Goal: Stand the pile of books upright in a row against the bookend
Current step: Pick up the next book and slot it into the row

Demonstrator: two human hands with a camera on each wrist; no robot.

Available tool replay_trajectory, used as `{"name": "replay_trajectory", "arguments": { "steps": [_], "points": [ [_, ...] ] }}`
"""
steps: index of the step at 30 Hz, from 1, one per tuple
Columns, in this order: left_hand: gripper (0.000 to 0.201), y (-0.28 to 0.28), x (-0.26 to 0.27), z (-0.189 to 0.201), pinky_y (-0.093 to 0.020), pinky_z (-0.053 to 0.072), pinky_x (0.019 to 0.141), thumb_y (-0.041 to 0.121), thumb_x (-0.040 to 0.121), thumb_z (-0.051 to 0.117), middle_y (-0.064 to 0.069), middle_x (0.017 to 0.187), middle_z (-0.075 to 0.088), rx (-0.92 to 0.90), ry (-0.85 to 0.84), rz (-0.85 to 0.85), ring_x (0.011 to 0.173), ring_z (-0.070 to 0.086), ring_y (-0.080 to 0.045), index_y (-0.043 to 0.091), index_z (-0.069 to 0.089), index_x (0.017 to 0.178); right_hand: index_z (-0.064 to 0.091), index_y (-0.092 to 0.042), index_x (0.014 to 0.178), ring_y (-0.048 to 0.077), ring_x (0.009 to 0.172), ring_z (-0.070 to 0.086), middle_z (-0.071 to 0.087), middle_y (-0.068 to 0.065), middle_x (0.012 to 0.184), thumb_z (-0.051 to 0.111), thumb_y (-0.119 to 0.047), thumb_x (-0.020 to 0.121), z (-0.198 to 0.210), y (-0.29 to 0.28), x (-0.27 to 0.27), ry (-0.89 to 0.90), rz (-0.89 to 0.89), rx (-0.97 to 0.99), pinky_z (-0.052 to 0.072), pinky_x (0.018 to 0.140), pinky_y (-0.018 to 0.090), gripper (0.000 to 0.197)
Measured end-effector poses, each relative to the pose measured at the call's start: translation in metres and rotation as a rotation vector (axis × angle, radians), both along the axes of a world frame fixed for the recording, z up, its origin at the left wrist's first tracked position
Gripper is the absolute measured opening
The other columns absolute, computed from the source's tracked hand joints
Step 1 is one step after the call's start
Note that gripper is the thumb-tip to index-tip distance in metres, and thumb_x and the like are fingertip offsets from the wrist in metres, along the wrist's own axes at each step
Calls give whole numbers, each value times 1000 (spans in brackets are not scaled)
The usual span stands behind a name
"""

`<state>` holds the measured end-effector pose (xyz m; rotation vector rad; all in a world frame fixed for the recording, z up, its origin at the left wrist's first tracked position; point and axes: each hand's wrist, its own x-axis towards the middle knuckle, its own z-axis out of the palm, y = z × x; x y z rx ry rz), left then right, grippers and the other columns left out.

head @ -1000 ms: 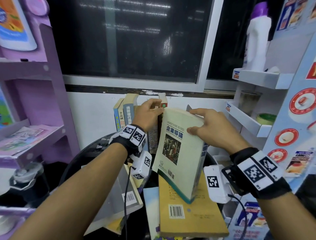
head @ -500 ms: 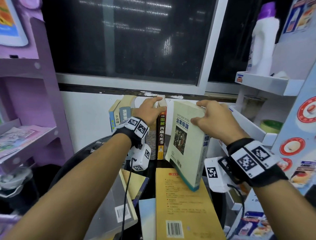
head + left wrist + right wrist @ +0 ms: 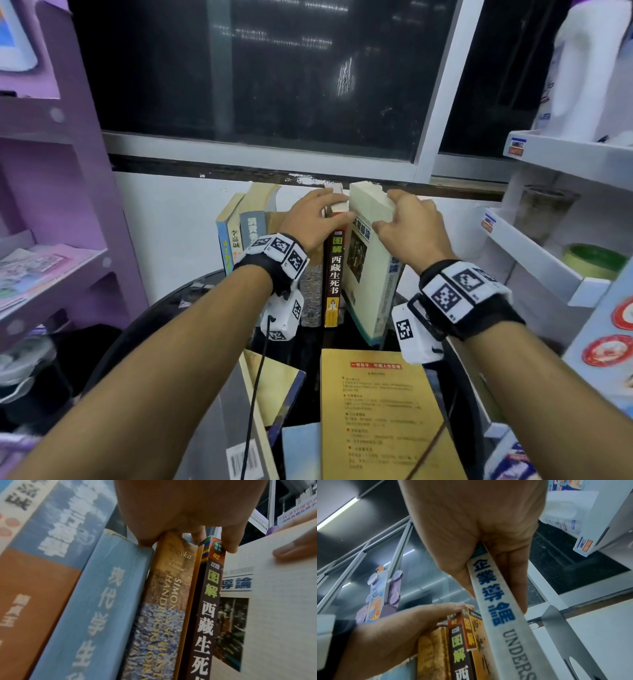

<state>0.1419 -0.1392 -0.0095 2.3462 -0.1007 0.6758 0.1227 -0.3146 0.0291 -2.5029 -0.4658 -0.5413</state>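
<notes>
Your right hand holds a grip on the top of the pale matte book, spine reading "企業導論 UNDERS…", tilted at the row's right end. Your left hand rests flat-fingered on the glossy black "西藏生死书" spine and its neighbours.

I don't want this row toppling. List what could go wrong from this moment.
1. The pale book in the right hand is tilted, its foot out from the row; let go now, it may slide flat.
2. The left hand props the standing books; lifting it early could let them tip right.
3. The yellow book lies flat close in front; a slipping book could land on it.
</notes>
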Motion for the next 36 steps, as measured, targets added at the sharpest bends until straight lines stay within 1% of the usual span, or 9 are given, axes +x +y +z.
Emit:
{"name": "replay_trajectory", "arguments": {
  "steps": [6,10,14,17,21,27,32,34,36],
  "points": [
    [47,6,1,-6,-22,28,102,47,90,58,9,146,44,-30,-53,-63,131,40,-7,29,55,133,53,-15,129,39,106,58,62,18,119,62,-27,87,-16,19,28,-6,-26,-3,53,87,43,45],
    [48,9,3,-10,-17,23,100,45,90,59,10,145,44,18,-77,-92,132,38,-6,29,53,135,56,-14,122,42,102,57,64,20,112,58,-22,85,-24,28,40,1,-35,-6,49,81,40,37],
    [49,13,7,-11,-22,24,105,48,90,58,9,147,43,31,-68,-97,134,37,-8,32,52,135,56,-16,119,41,100,58,65,18,108,56,-21,83,-29,34,44,24,-33,21,52,83,43,36],
    [48,13,8,-13,-24,26,106,48,90,57,9,147,43,53,-78,-93,134,38,-8,33,51,135,56,-16,121,41,106,56,63,18,113,53,-21,88,-31,37,46,44,-26,7,47,83,40,33],
    [47,14,8,-13,-19,24,102,46,91,57,8,146,44,51,-95,-95,133,38,-8,31,51,136,47,-18,135,38,112,55,59,19,123,53,-24,92,-29,36,46,78,18,13,45,85,38,44],
    [48,14,9,-15,-24,26,106,46,90,58,6,146,44,42,-99,-108,134,38,-10,30,52,135,38,-27,143,29,99,63,61,10,116,62,-28,82,-21,28,49,221,183,-1,55,86,42,65],
    [48,16,10,-16,-32,29,111,48,89,58,6,146,44,21,-91,-128,134,39,-10,32,52,134,23,-29,150,16,98,60,63,-3,106,84,-23,68,-19,10,53,277,313,-209,47,91,29,103],
    [48,16,10,-16,-32,29,110,48,89,58,6,147,43,27,-92,-128,134,38,-10,32,52,134,21,-30,151,17,106,59,66,-5,111,89,-28,61,-25,7,58,222,323,-243,39,105,38,112],
    [48,16,10,-16,-31,28,110,48,89,58,6,147,43,25,-95,-130,135,38,-10,32,52,134,24,-32,151,18,106,60,68,-7,110,90,-30,59,-32,6,62,179,325,-202,39,106,42,113]
  ]
}}
